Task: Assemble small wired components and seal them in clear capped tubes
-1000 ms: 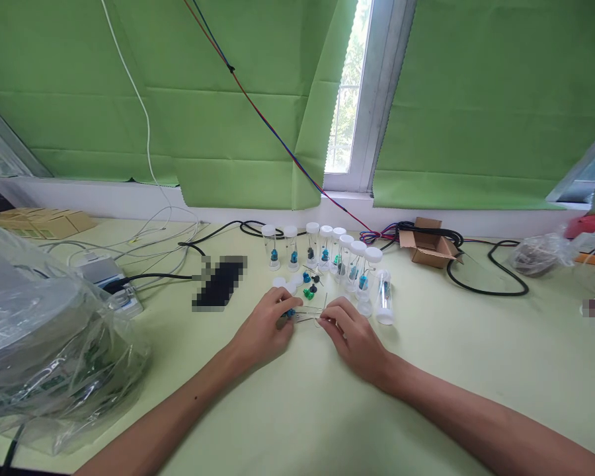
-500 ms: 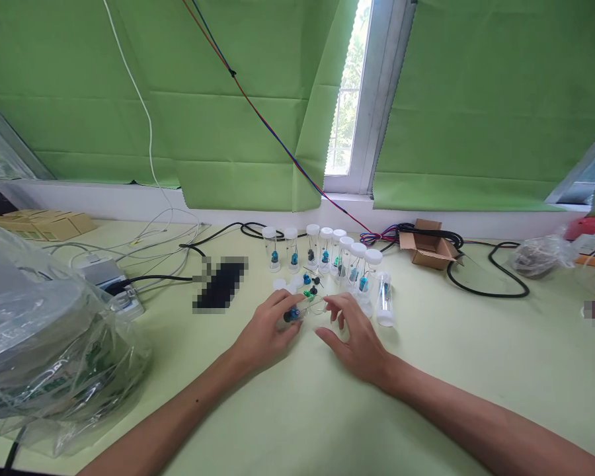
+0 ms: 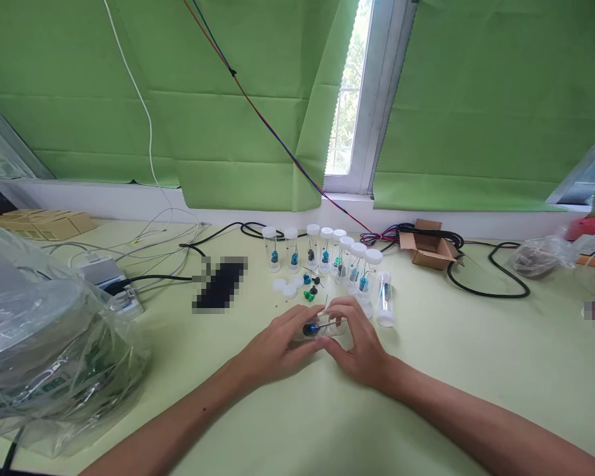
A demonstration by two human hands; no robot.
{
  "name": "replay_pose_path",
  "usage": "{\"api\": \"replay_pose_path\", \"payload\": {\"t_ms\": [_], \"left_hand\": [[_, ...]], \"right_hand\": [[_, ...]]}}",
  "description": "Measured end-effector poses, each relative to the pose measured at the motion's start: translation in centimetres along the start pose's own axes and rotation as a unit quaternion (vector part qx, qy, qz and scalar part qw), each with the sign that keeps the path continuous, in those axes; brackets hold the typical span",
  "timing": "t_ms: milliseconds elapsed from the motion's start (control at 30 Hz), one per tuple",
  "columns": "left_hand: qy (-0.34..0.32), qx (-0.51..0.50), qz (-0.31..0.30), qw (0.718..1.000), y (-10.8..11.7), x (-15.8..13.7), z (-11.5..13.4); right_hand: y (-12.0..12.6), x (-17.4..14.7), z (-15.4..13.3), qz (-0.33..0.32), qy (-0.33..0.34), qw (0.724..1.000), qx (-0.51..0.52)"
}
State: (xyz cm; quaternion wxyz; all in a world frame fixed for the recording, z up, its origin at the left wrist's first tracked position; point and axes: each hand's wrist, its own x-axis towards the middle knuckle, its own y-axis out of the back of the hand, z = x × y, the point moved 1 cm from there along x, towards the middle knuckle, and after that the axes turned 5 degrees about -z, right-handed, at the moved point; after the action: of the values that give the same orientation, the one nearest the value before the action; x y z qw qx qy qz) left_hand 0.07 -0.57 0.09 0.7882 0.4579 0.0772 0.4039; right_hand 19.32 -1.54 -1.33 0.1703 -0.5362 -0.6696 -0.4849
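My left hand [image 3: 277, 340] is closed around one end of a clear plastic tube [image 3: 333, 328], which lies on its side low over the table. Inside the tube is a small blue and black piece [image 3: 311, 328] with thin metal pins. At the tube's other end, the thumb and fingers of my right hand [image 3: 361, 344] curl round it, and my two thumbs nearly meet. Just beyond my hands lie loose white caps [image 3: 290, 291] and small green, blue and black parts [image 3: 310, 296]. Several capped tubes [image 3: 326, 250] with similar pieces inside stand behind them.
One capped tube [image 3: 385, 301] lies to the right of my right hand. An open cardboard box [image 3: 429, 254] and black cable [image 3: 486, 294] are at the back right. A plastic-wrapped machine [image 3: 54, 350], a white power strip [image 3: 123, 301] and a blurred black object [image 3: 221, 284] occupy the left.
The clear tube has come right and toward me in my left hand. My right hand has closed onto its other end. The white caps, partly covered before, now show fully.
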Motion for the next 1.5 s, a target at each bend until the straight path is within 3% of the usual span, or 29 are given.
{"api": "replay_pose_path", "payload": {"t_ms": [133, 300, 600, 900, 1100, 1367, 1500], "left_hand": [[0.024, 0.027, 0.044, 0.998, 0.9, 0.5, -0.6], [0.071, 0.095, 0.093, 0.989, 2.2, 1.2, -3.3], [0.051, 0.169, 0.035, 0.984, 2.0, 1.7, -4.9], [0.045, 0.14, 0.082, 0.986, 1.7, 1.6, -5.0], [0.047, 0.133, 0.111, 0.984, 1.8, 1.9, -5.2], [0.046, 0.127, 0.1, 0.986, 1.8, 2.1, -5.3], [0.045, 0.089, 0.136, 0.986, 2.0, 2.1, -5.1]], "right_hand": [[0.1, -0.2, 0.2, 0.035, -0.037, 0.999, 0.005], [0.0, -0.5, 0.7, 0.04, -0.084, 0.996, -0.011], [-0.6, -0.5, 1.2, -0.037, -0.145, 0.988, -0.033], [-0.5, 0.1, 0.8, -0.143, -0.148, 0.977, -0.051], [-0.7, 0.0, 1.0, -0.156, -0.155, 0.974, -0.061], [-0.8, 0.1, 1.0, -0.164, -0.158, 0.971, -0.069], [-0.8, 0.0, 1.0, -0.159, -0.154, 0.972, -0.075]]}}
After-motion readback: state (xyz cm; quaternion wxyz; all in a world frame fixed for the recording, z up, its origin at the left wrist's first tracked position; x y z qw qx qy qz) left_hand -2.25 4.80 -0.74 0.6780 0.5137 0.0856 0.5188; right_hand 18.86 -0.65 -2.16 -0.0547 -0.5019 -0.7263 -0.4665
